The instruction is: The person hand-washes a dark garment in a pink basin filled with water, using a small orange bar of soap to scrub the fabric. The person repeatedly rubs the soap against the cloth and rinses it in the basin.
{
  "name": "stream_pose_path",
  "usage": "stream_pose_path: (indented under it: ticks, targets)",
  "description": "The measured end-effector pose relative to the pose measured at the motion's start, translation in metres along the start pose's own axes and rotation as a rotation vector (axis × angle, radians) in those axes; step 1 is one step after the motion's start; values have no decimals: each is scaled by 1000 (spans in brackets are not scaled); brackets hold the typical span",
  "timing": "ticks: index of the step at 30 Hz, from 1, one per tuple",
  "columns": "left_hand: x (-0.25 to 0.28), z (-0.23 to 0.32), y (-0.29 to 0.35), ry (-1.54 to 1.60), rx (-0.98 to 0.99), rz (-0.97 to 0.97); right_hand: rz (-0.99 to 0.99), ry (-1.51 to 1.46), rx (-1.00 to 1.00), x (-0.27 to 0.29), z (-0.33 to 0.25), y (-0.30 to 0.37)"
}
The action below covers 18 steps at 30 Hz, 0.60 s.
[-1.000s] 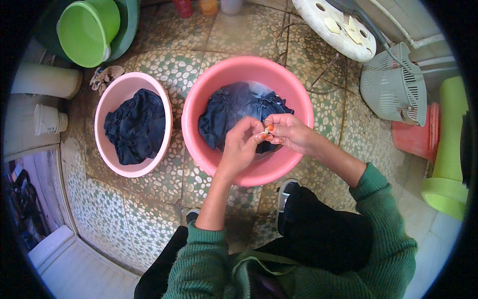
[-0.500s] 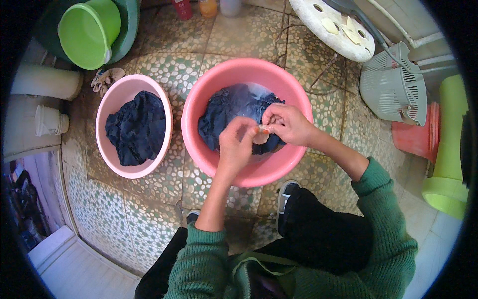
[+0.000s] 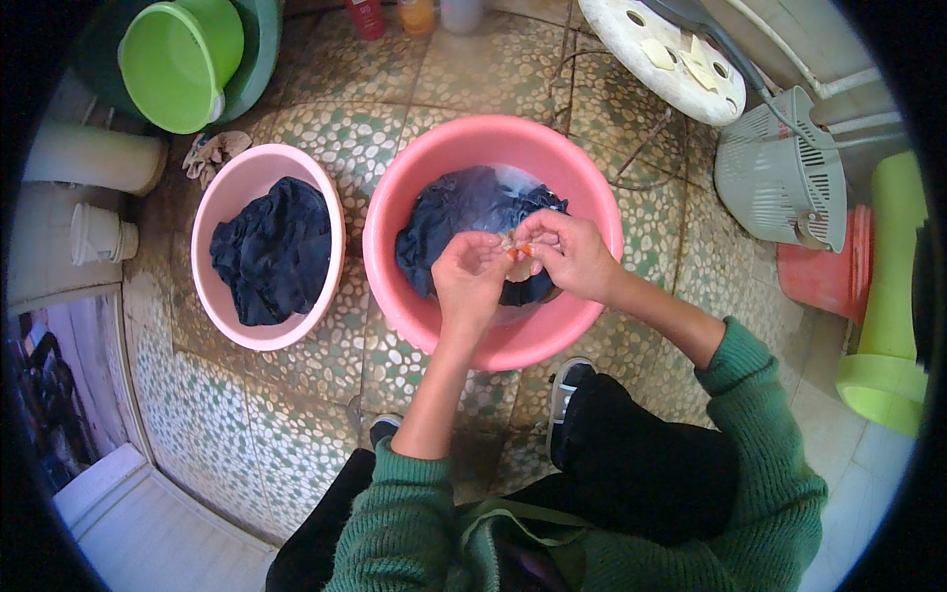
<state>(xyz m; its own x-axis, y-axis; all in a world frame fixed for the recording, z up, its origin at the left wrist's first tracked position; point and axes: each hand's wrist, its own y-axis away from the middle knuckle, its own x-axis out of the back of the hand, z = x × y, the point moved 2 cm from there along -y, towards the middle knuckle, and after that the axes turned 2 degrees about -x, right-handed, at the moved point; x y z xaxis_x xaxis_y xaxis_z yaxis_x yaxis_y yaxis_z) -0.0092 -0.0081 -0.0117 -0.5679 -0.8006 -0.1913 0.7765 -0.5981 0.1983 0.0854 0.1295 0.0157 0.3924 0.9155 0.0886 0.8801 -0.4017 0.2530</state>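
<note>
Above the large pink basin [image 3: 498,136], my left hand [image 3: 468,283] and my right hand [image 3: 577,259] meet with bent fingers. Between their fingertips they pinch a small, pale, soft-looking piece [image 3: 519,267]; its kind is not clear. Orange spots show right at the fingertips, and I cannot tell whether they belong to the piece or to the nails. Below the hands, dark blue clothing [image 3: 439,212] lies in the basin, with whitish suds or water around its far side. The hands cover part of this clothing.
Left of it, a light pink tub [image 3: 202,212] holds more dark clothing [image 3: 271,252]. A green bucket [image 3: 182,69] and a crumpled rag [image 3: 212,153] are at the far left. Bottles [image 3: 414,15] stand at the back. Right are a white stool [image 3: 661,84] and a grey basket [image 3: 774,178].
Both hands stay pinched together over the basin while their fingers shift on the pale piece. The left hand's fingers are lifted a little more. The whole view has moved slightly.
</note>
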Motion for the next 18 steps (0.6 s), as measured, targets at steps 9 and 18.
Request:
stream_pose_path:
  ticks: [9,18]
  targets:
    - [-12,25,5,-456,-285,-6,-24,689,574,6,-25,-5]
    - [-12,25,7,-466,-408,5,2,251,-19,10,-8,-13]
